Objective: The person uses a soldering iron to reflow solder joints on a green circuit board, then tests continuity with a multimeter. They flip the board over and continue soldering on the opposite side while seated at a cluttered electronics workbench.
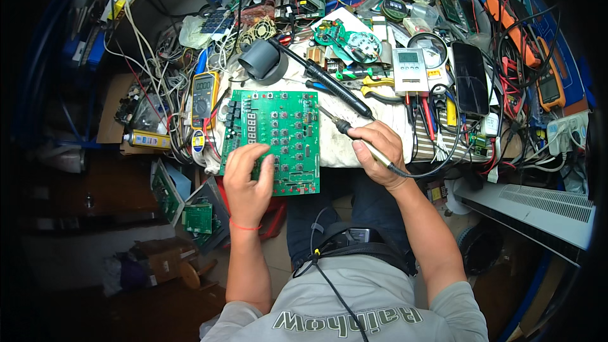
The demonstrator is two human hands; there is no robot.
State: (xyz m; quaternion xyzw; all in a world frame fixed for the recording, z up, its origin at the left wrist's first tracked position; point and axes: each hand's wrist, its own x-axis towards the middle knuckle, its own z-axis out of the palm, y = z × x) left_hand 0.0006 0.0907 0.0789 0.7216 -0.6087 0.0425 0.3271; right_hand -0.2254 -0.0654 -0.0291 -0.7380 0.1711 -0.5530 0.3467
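A green circuit board (297,168) with rows of push buttons and a digit display lies at the bench's front edge, its lower part jutting past it. My left hand (247,177) rests over the board's lower left, fingers bent and thumb held apart; nothing shows between them. In my right hand (383,152) is a soldering iron (343,125), gripped like a pen. Its tip points up and left, close to the board's right edge. Whether the tip touches the board, I cannot tell. Behind the iron lies a black rod-shaped tool (332,85).
Left of the board stands a yellow multimeter (204,98). A grey pipe piece (259,60) sits behind it. Yellow-handled pliers (380,85), a white meter box (410,68) and a dark phone (470,79) lie to the right. Cables and loose boards crowd the back.
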